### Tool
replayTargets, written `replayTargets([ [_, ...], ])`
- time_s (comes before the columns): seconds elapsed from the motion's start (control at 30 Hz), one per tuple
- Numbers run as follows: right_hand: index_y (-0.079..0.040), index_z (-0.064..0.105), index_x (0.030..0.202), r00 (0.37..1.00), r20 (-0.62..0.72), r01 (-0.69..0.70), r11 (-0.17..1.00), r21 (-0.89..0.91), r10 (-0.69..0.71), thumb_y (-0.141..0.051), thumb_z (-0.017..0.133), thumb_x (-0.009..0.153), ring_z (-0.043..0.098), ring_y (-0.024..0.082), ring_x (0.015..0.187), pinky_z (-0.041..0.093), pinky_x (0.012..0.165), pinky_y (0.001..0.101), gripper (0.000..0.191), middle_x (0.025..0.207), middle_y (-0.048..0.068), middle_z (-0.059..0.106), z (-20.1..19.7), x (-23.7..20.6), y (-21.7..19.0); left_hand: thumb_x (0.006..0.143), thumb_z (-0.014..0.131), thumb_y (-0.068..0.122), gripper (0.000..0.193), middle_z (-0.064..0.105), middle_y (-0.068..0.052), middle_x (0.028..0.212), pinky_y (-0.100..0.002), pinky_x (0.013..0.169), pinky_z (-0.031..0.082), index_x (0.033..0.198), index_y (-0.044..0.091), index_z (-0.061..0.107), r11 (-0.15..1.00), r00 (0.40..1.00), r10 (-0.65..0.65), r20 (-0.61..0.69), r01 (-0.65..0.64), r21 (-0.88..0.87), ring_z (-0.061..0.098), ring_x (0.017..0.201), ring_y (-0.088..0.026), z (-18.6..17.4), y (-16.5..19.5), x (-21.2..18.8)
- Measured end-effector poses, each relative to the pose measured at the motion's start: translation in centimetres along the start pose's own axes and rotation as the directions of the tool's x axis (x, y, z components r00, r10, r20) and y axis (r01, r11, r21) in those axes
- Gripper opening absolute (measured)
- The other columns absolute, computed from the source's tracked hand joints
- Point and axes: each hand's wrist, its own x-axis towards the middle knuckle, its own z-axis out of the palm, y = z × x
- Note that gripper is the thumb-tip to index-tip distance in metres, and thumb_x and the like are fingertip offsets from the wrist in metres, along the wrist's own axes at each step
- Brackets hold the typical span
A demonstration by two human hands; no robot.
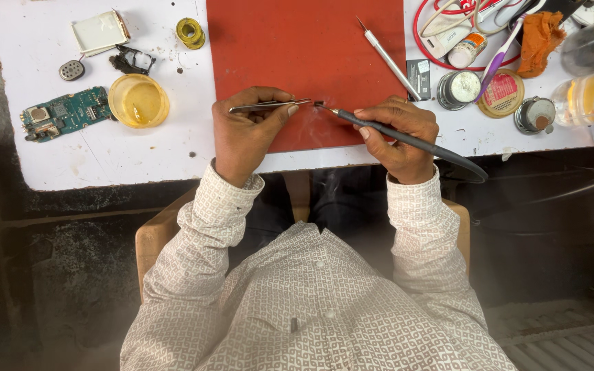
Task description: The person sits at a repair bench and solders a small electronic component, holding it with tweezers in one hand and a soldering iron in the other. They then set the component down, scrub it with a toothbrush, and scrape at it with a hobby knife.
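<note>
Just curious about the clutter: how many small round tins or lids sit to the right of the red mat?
3: a silver tin beside the mat, a red-topped lid next to it, a metal one further right. More may hide under the cables.

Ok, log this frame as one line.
left hand: holds metal tweezers | right hand: holds dark corded soldering iron | tips nearly meet over red mat
</note>
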Motion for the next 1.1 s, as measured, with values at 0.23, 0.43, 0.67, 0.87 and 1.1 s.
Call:
replayTargets([
  [0.23,0.001,0.075,0.109,1.000,-0.022,0.011,1.000,0.017,-0.011,-0.012,0.077,0.095,0.071,0.017,0.081,0.055,0.072,0.0266,0.019,0.091,0.011,0.076,0.12,0.01,0.38,0.089,0.082,0.001,0.015,0.078,-0.009,0.090,-0.019,0.069,0.059,0.102,-0.003,0.076,1.000,1.000,-0.008,0.001,0.008,0.006,0.071,0.076,-0.007,-0.08,0.02,-0.01],
  [0.43,0.002,0.075,0.110,0.999,-0.050,0.000,0.999,-0.043,-0.002,-0.012,0.078,0.096,0.069,0.016,0.080,0.052,0.071,0.0254,0.020,0.093,0.012,0.076,0.32,-0.05,0.37,0.089,0.081,-0.001,0.014,0.077,-0.008,0.089,-0.019,0.066,0.055,0.102,-0.004,0.076,1.000,1.000,-0.001,0.023,0.001,0.018,0.067,0.074,-0.006,0.10,0.11,-0.07],
  [0.67,0.003,0.075,0.112,0.997,-0.055,-0.051,0.998,-0.036,0.049,-0.011,0.078,0.096,0.064,0.012,0.074,0.048,0.064,0.0217,0.022,0.093,0.012,0.075,0.38,0.05,0.29,0.089,0.080,0.000,0.015,0.077,-0.006,0.087,-0.018,0.065,0.057,0.102,-0.004,0.075,0.999,0.999,-0.049,0.016,0.049,-0.013,0.070,0.073,-0.006,0.46,0.40,0.08],
  [0.87,0.002,0.075,0.110,0.997,-0.054,-0.055,0.998,-0.032,0.053,-0.010,0.078,0.096,0.066,0.012,0.075,0.050,0.065,0.0222,0.019,0.095,0.012,0.076,0.32,-0.03,0.37,0.089,0.082,0.001,0.015,0.077,-0.005,0.085,-0.017,0.060,0.052,0.102,-0.003,0.076,0.998,0.999,-0.037,0.013,0.036,0.053,0.065,0.070,-0.004,0.40,0.45,0.13],
  [1.1,0.003,0.075,0.109,0.997,-0.055,-0.060,0.997,-0.038,0.058,-0.010,0.078,0.095,0.066,0.012,0.074,0.049,0.063,0.0216,0.019,0.093,0.012,0.076,0.22,-0.15,0.45,0.089,0.083,0.001,0.014,0.076,-0.005,0.085,-0.017,0.059,0.049,0.101,-0.002,0.077,0.998,1.000,-0.002,0.014,0.001,0.067,0.060,0.068,-0.003,0.27,0.38,0.01],
])
